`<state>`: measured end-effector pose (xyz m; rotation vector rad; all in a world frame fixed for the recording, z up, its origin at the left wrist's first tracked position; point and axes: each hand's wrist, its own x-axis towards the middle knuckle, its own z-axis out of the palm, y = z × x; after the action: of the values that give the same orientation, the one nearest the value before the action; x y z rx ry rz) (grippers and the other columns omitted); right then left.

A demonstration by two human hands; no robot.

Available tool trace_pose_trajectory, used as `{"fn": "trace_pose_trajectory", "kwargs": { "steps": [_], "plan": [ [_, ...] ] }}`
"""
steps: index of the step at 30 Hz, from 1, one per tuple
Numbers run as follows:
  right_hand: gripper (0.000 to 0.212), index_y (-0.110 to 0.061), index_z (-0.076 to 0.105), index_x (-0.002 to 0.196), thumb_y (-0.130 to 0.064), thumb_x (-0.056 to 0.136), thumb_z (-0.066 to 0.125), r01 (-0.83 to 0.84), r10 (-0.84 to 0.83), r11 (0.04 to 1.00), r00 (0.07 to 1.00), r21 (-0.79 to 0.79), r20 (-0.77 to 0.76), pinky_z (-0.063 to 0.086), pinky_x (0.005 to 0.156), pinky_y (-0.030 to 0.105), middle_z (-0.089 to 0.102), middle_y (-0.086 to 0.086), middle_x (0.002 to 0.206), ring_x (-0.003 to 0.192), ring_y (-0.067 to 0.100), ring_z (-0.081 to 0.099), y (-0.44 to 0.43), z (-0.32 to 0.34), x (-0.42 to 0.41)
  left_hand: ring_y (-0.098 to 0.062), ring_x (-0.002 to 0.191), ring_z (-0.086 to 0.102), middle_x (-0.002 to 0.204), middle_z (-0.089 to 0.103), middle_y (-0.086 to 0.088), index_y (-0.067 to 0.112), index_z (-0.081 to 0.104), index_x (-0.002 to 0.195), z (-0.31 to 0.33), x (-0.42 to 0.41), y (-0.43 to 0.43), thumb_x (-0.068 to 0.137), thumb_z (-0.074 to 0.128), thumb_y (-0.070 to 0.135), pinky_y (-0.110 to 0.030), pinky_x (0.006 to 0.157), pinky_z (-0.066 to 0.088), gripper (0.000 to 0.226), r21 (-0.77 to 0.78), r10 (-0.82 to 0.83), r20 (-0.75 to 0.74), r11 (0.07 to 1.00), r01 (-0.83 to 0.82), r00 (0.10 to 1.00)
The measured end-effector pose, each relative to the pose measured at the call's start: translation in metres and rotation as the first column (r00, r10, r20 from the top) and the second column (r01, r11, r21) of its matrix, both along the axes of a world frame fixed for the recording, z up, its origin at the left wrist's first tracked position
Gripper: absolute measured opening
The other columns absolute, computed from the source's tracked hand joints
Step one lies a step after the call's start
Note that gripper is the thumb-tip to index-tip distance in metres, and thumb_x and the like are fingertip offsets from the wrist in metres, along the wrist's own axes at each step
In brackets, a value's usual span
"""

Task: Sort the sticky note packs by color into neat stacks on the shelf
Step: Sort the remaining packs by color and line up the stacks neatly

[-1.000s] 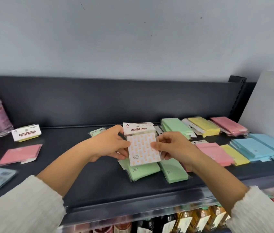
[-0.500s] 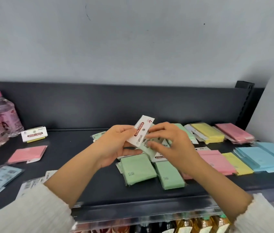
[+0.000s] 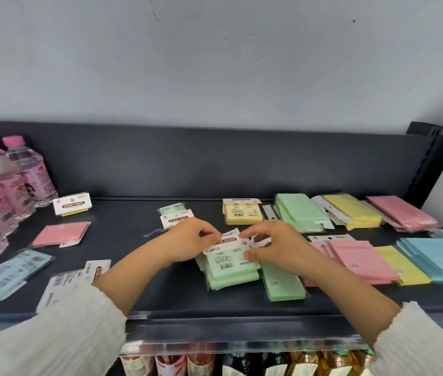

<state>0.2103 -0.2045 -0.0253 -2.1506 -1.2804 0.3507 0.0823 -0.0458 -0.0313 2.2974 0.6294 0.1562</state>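
The green pack point(image 3: 228, 263), a flat square in glossy film with a white card header, lies barcode side up atop the green stack point(image 3: 231, 279) at the matte dark shelf's point(image 3: 133, 267) middle front. The left hand point(image 3: 187, 241) pinches the header's left end between thumb and curled fingers. The right hand point(image 3: 277, 246) pinches the pack's right edge likewise. Just right lies a narrow pack point(image 3: 282, 287), also green, then flat pink packs point(image 3: 358, 259), a yellow pack point(image 3: 402, 267) and blue packs point(image 3: 437, 256). Clear, pink-capped bottles point(image 3: 3, 191) stand far left.
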Motion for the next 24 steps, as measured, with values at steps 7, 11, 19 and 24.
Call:
{"fn": "trace_pose_trajectory", "kwargs": {
  "steps": [7,11,19,24],
  "plan": [
    [0.033,-0.028,0.066,0.113,-0.025,0.081,0.072,-0.054,0.052,0.997,0.998,0.051,0.041,0.044,0.088,0.022,0.057,-0.015,0.107,0.099,0.002,0.053,0.004,0.011,0.010,-0.001,0.089,0.058,0.110,0.061,0.016,0.026,0.065,0.115,0.019,-0.012,0.006,0.098,0.046,0.035,-0.018,0.076,0.041,0.027,-0.002,0.159,0.153,0.987,-0.161,0.975],
    [0.024,-0.029,0.067,0.107,-0.021,0.084,0.069,-0.100,0.107,0.986,0.993,0.130,-0.046,0.041,0.075,0.015,0.056,-0.025,0.097,0.098,-0.002,0.053,0.013,0.015,0.012,-0.004,0.100,0.058,0.113,0.065,0.012,0.024,0.067,0.112,0.022,-0.033,0.019,0.096,0.052,0.026,-0.022,0.089,0.045,0.022,0.000,0.271,0.189,0.961,-0.276,0.944],
    [0.034,-0.027,0.061,0.120,-0.027,0.086,0.066,-0.212,0.213,0.976,0.977,0.047,-0.008,0.045,0.084,0.025,0.058,-0.007,0.119,0.112,0.010,0.054,0.051,0.029,-0.013,-0.012,0.109,0.058,0.119,0.064,0.000,0.013,0.064,0.120,0.021,-0.084,0.038,0.094,0.053,0.011,-0.020,0.095,0.038,0.028,0.082,0.430,0.181,0.890,-0.449,0.885],
    [0.054,-0.022,0.050,0.133,-0.035,0.084,0.067,-0.211,0.222,0.969,0.972,-0.128,0.077,0.041,0.090,0.026,0.051,-0.004,0.134,0.120,0.015,0.049,0.098,0.030,-0.039,-0.011,0.109,0.058,0.121,0.063,0.001,0.015,0.063,0.121,0.014,-0.111,0.063,0.093,0.057,0.015,-0.019,0.096,0.039,0.029,0.135,0.370,0.170,0.909,-0.393,0.913]
  ]
}}
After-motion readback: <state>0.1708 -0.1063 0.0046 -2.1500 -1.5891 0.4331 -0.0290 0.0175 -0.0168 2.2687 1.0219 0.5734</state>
